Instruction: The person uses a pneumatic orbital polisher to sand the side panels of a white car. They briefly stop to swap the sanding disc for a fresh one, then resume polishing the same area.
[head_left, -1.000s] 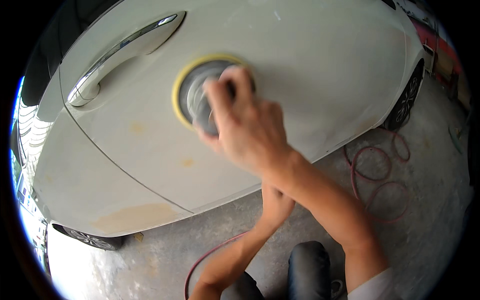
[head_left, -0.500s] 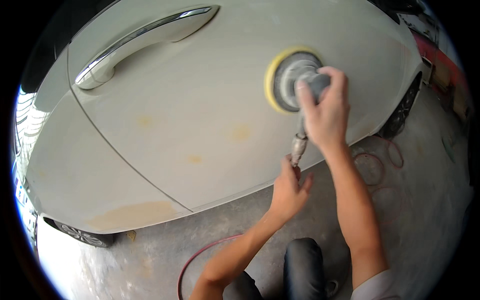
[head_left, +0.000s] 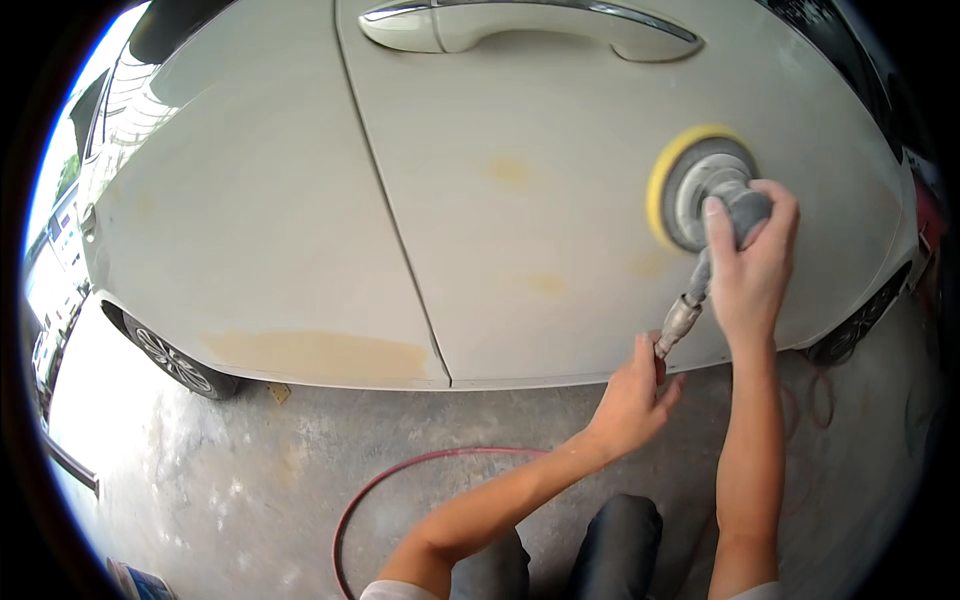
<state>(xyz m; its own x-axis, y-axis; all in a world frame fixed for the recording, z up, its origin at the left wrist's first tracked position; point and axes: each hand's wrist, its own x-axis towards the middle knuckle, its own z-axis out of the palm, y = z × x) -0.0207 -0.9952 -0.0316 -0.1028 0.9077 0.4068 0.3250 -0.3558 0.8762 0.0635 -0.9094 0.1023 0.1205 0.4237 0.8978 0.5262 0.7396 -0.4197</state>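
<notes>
My right hand (head_left: pixel 758 265) wraps round the grey body of an air-powered orbital sander (head_left: pixel 720 185), thumb on the near side. The sander's round, yellow-edged pad is against a pale car door (head_left: pixel 560 220), below and right of the chrome-trimmed handle (head_left: pixel 560 22); its face is hidden. A metal hose coupling (head_left: pixel 680 318) hangs from the tool. At its lower end my left hand (head_left: pixel 635 400) is closed round the air hose, with some fingers loose. Yellowish patches (head_left: pixel 648 264) mark the door near the sander.
A wide tan patch (head_left: pixel 320 355) covers the lower panel left of the door seam (head_left: pixel 385 200). Red hose (head_left: pixel 400 465) curves over the concrete floor (head_left: pixel 250 470) beside my knees. Wheels (head_left: pixel 170 355) show at both ends of the car. A bucket (head_left: pixel 140 582) stands lower left.
My view has turned, so the door looks more level and lies further right. On the panel, the sander has moved left and up, toward the handle. Both hands keep their holds.
</notes>
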